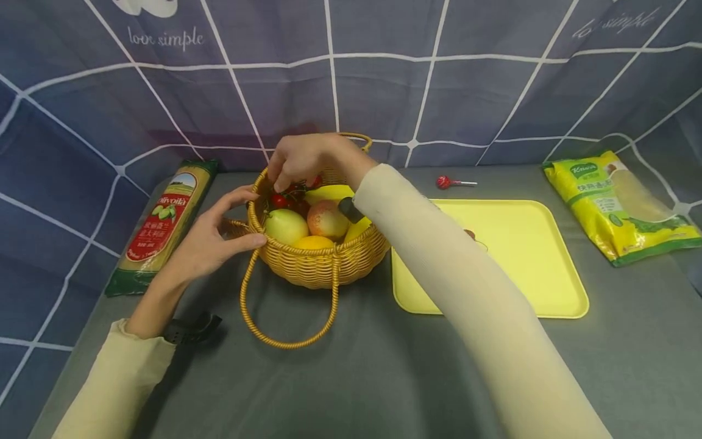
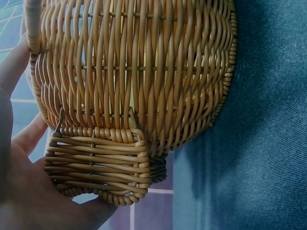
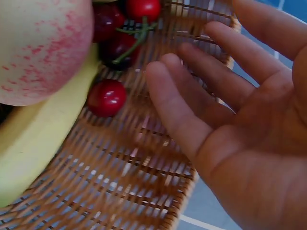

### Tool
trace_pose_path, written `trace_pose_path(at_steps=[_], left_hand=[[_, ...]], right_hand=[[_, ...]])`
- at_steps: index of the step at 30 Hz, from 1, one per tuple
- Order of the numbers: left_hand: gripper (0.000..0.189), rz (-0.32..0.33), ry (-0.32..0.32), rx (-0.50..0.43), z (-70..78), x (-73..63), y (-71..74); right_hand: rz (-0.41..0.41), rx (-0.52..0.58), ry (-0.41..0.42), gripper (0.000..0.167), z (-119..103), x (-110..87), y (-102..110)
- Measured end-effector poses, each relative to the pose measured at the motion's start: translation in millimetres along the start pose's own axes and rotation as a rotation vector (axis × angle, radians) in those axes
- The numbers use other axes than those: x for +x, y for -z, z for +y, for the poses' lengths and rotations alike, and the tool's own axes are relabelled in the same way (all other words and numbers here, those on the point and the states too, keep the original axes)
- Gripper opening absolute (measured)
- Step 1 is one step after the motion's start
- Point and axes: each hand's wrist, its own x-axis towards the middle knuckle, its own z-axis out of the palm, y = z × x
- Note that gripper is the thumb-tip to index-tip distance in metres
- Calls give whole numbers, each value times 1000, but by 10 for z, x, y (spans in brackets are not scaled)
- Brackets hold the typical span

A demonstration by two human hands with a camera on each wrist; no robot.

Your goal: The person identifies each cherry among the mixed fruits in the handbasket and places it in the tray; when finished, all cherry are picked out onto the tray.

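Note:
A wicker basket point(image 1: 298, 268) holds a green pear point(image 1: 286, 227), a peach point(image 1: 327, 219), yellow bananas point(image 3: 43, 139), a yellow fruit point(image 1: 312, 242) and red cherries point(image 3: 106, 97). My left hand point(image 1: 205, 244) grips the basket's left side, thumb and fingertips at the rim; in the left wrist view the hand point(image 2: 29, 177) spreads around a small woven tab point(image 2: 96, 165). Over the back left of the basket is my right hand point(image 1: 304, 160). Seen from its wrist, that hand point(image 3: 244, 129) has loosely bent fingers with nothing between them, near the cherries and the inner wall.
Right of the basket lies a yellow tray point(image 1: 510, 262), partly covered by my right sleeve, with a small brown thing point(image 1: 470, 234) on it. Behind it lies a red lollipop point(image 1: 445, 182). A pasta pack point(image 1: 164, 225) is at left, a yellow-green bag point(image 1: 620, 207) at right. A checked cloth point(image 1: 384, 91) hangs behind.

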Motion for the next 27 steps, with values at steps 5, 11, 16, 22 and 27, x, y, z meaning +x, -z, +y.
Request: trace_pose_path(at_steps=[5,11,16,22,27], left_hand=[[61,20,-17,0,-15,-22,-2],[64,19,-51,-14,-35,-19,-10],[64,18,-59,-16,-41,-5,-18],[64,20,-57,-8,-38,11,-26],[63,21,-56,-2,-40,23,-32]], right_hand=[[-119,89,-54,37,47,103,-67],[-135,148,-18,50,141,162,-124],[-124,187,-18,58,197,158,-155],[-155,148,-43,64,190,165,-186],[-143,133,-49,65,220,168,-176]])
